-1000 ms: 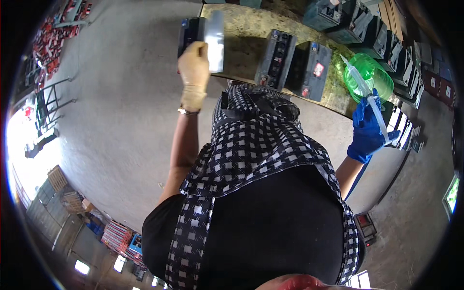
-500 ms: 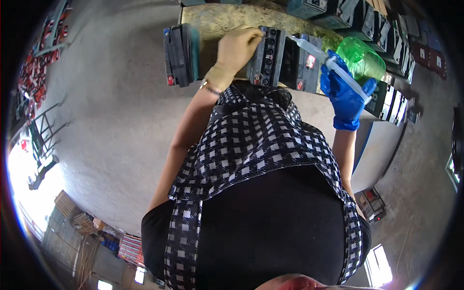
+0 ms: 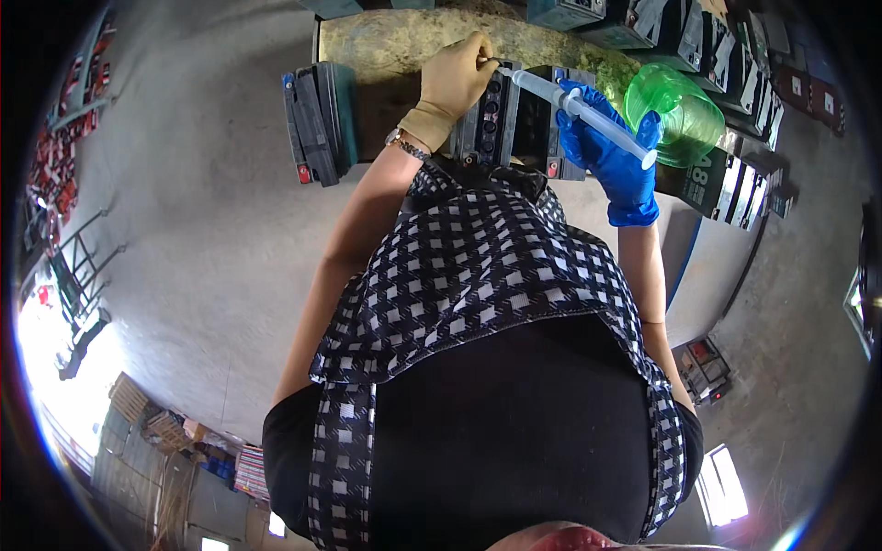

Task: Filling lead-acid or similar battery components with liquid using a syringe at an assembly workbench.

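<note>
A dark lead-acid battery (image 3: 484, 129) with a row of round black cell openings stands in front of me at the bench edge. My left hand (image 3: 454, 81), in a tan glove, is at its far end with thumb and fingertips pinched together. A small dark bit shows at those fingertips, too small to name. My right hand (image 3: 606, 158), in a blue glove, grips a large clear plastic syringe (image 3: 544, 89). The syringe slants down to the left, its tip by the battery's far end, close to my left fingertips. Whether the tip is inside an opening cannot be made out.
Another battery (image 3: 319, 129) stands to the left, and one more (image 3: 566, 167) is partly behind my right hand. A green see-through plastic container (image 3: 680, 119) sits right of that hand on the stained yellowish bench (image 3: 377, 39). Several batteries (image 3: 634, 28) line the far right.
The syringe in my right hand has moved left, bringing its tip to the battery's far end beside my left fingertips. The batteries and bench have shifted slightly left in view.
</note>
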A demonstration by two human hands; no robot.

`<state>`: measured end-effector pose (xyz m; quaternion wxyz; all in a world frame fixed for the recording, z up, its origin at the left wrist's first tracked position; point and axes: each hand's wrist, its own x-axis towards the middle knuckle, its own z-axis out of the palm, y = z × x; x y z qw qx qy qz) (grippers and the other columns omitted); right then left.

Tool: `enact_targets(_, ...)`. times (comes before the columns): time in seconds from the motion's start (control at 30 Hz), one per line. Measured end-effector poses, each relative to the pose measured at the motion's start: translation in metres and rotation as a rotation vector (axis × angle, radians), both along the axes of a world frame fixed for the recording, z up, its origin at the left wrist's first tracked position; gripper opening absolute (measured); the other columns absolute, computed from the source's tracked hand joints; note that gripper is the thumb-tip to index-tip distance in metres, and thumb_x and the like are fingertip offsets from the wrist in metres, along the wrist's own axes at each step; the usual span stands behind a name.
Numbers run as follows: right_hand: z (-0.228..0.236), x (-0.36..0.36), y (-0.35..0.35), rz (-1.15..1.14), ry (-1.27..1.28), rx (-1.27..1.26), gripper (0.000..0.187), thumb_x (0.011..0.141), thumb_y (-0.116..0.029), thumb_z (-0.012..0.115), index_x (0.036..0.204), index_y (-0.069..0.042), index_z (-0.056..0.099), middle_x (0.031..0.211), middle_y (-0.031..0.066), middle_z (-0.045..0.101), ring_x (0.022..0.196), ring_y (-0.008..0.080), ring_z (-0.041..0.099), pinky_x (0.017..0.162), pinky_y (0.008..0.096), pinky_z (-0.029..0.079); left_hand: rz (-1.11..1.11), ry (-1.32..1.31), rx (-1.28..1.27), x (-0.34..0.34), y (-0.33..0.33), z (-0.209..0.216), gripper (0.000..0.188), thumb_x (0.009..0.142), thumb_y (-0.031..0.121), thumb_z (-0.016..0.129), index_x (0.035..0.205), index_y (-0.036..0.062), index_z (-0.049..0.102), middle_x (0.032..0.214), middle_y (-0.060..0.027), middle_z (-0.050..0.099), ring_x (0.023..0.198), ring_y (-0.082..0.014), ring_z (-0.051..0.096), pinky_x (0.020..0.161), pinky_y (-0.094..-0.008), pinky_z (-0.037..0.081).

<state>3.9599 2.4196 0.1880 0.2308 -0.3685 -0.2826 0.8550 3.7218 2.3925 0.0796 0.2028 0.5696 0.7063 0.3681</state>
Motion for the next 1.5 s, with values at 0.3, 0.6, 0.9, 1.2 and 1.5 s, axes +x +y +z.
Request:
enact_targets(0.3, 0.019, 0.001, 0.024, 0.126, 0.019, 0.134, 0.131, 0.062, -0.098, 0.036, 0.145, 0.003, 0.034, 0.126, 0.0238, 0.058, 0.099, 0.0218, 0.064, 0.087, 0.0320, 0.054, -0.066, 0.076, 0.142, 0.009, -0.029, 0.012, 0.015, 0.080, 0.021, 0.071, 0.083, 0.0093, 0.062, 0.076, -0.0056, 0.062, 0.072, -0.0262, 0.062, 0.064, -0.0356, 0.049)
enact_targets(0.6, 0.042, -0.021, 0.035, -0.021, -0.297, 0.104, 0.112, 0.079, -0.085, 0.031, 0.143, 0.008, 0.037, 0.120, 0.0218, 0.059, 0.076, 0.0186, 0.053, 0.064, 0.0259, 0.041, -0.009, 0.231, 0.137, 0.029, -0.037, 0.004, 0.016, 0.082, 0.024, 0.068, 0.082, 0.0098, 0.062, 0.082, -0.0064, 0.061, 0.075, -0.0270, 0.061, 0.067, -0.0377, 0.049)
enact_targets(0.9, 0.022, -0.005, 0.053, 0.129, 0.159, -0.059, 0.092, 0.089, -0.071, 0.037, 0.137, 0.007, 0.046, 0.126, 0.0211, 0.060, 0.096, 0.0243, 0.063, 0.074, 0.0300, 0.049, 0.104, 0.294, 0.166, 0.051, -0.032, 0.001, 0.016, 0.081, 0.024, 0.069, 0.081, 0.0107, 0.061, 0.079, -0.0077, 0.060, 0.073, -0.0275, 0.061, 0.066, -0.0382, 0.049)
enact_targets(1.2, 0.024, -0.011, 0.051, -0.006, -0.113, -0.010, 0.086, 0.091, -0.066, 0.039, 0.138, 0.005, 0.046, 0.119, 0.0227, 0.063, 0.079, 0.0228, 0.058, 0.065, 0.0288, 0.040, 0.146, 0.224, 0.136, 0.050, -0.041, 0.004, 0.012, 0.079, 0.019, 0.070, 0.080, 0.0116, 0.061, 0.078, -0.0074, 0.061, 0.072, -0.0275, 0.060, 0.065, -0.0386, 0.049)
enact_targets(1.5, 0.018, 0.001, 0.036, 0.104, 0.164, 0.054, 0.078, 0.097, -0.063, 0.035, 0.141, 0.002, 0.044, 0.136, 0.0168, 0.053, 0.111, 0.0235, 0.058, 0.094, 0.0318, 0.047, 0.155, 0.231, 0.072, 0.054, -0.040, -0.001, 0.008, 0.080, 0.018, 0.068, 0.082, 0.0121, 0.063, 0.074, -0.0054, 0.063, 0.071, -0.0265, 0.062, 0.065, -0.0369, 0.050)
